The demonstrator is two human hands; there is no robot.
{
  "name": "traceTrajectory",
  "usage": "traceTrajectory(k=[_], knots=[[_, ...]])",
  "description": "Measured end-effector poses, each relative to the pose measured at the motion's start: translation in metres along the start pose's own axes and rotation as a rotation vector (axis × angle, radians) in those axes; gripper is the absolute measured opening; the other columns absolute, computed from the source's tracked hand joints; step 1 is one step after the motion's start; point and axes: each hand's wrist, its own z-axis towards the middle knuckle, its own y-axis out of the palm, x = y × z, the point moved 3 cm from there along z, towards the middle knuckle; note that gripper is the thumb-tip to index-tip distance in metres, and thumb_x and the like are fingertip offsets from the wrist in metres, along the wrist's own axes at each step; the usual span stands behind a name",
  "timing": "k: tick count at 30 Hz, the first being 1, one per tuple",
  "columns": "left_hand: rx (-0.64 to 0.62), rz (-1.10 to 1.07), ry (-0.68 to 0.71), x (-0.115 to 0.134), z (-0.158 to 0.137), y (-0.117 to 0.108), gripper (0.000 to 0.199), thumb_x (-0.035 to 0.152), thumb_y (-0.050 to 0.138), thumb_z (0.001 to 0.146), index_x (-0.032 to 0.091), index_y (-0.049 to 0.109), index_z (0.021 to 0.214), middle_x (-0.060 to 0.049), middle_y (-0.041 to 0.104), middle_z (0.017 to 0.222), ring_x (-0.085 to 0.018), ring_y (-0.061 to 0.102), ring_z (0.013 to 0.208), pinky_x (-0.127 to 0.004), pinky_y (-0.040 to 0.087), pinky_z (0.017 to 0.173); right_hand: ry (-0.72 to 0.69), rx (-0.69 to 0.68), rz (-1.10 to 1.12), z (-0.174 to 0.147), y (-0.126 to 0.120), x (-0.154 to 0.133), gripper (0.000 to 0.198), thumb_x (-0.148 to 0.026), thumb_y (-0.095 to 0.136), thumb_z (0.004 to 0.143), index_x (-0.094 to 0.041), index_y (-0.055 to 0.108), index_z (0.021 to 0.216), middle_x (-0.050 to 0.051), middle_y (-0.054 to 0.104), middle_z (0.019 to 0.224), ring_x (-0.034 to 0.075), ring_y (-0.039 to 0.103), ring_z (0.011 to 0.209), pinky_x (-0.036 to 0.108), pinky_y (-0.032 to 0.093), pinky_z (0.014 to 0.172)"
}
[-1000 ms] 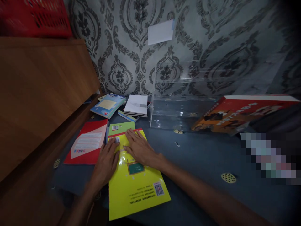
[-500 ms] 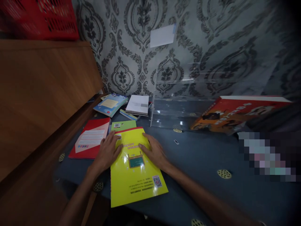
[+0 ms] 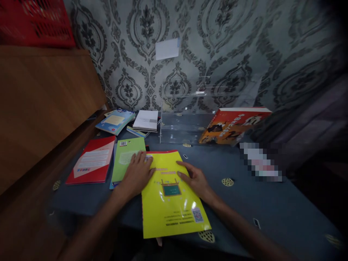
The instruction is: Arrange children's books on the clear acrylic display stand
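Observation:
A yellow book [image 3: 160, 206] with a chalkboard drawing and a QR code lies near the table's front edge, its lower end reaching past that edge. My left hand [image 3: 138, 172] grips its left side, thumb on the cover and fingers bent over the upper left edge. On the opposite side, my right hand [image 3: 197, 181] holds the book's right edge, thumb and forefinger on the cover. Beside my left hand is a green book [image 3: 127, 156] with a barcode, on top of other books. A red book [image 3: 94, 159] lies further left.
Behind these lie a blue book [image 3: 115, 121] and a stack of white books [image 3: 146, 120]. A clear acrylic rack [image 3: 176, 127] stands by the wall, with a red-orange book [image 3: 231, 125] leaning on it. To the left is a wooden cabinet [image 3: 46, 98] with a red basket [image 3: 35, 25].
Both hands have shifted the yellow book to the right, away from the green book, more of which now shows. The camera view has turned rightward.

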Motion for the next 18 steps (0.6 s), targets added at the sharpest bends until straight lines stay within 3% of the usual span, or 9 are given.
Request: traceTrajectory(k=[4,7,12,15,18], knots=[[-0.036,-0.052,0.164,0.037,0.016,0.01,0.038,0.033,0.043,0.101,0.018,0.054,0.134,-0.016,0.055,0.145,-0.03,0.049,0.138,-0.058,0.033,0.116,0.042,0.096,-0.229,-0.02,-0.052,-0.001,0.061,-0.048,0.07,0.074,-0.015,0.067,0.126,0.009,0.078,0.092,0.023,0.07,0.061,0.033,0.056,0.049],[-0.026,-0.023,0.219,0.044,0.018,0.019,0.039,0.035,0.042,0.102,0.02,0.052,0.137,-0.014,0.058,0.143,-0.031,0.055,0.131,-0.065,0.031,0.114,0.008,0.153,-0.387,-0.027,-0.074,-0.002,0.058,-0.047,0.067,0.076,-0.014,0.069,0.124,0.009,0.078,0.087,0.023,0.068,0.057,0.031,0.053,0.046],[-0.035,0.07,0.207,0.036,0.015,0.022,0.039,0.031,0.046,0.101,0.015,0.054,0.136,-0.018,0.061,0.137,-0.029,0.058,0.128,-0.054,0.034,0.115,-0.057,0.134,-0.59,-0.026,-0.079,-0.005,0.053,-0.042,0.058,0.083,-0.013,0.068,0.126,0.01,0.077,0.088,0.023,0.068,0.062,0.034,0.055,0.054],[-0.021,0.075,0.198,0.036,0.016,0.021,0.036,0.026,0.045,0.1,0.013,0.056,0.132,-0.02,0.057,0.142,-0.031,0.054,0.133,-0.056,0.035,0.115,-0.116,0.097,-0.833,-0.028,-0.079,-0.014,0.044,-0.036,0.056,0.088,-0.019,0.069,0.126,0.008,0.076,0.089,0.024,0.07,0.072,0.035,0.056,0.064],[-0.021,0.062,0.214,0.046,0.021,0.024,0.032,0.024,0.043,0.101,0.01,0.057,0.126,-0.022,0.056,0.143,-0.032,0.051,0.135,-0.058,0.036,0.114,-0.177,0.102,-1.119,-0.03,-0.076,-0.026,0.038,-0.035,0.057,0.09,-0.025,0.069,0.125,0.012,0.072,0.105,0.029,0.07,0.091,0.04,0.057,0.075]])
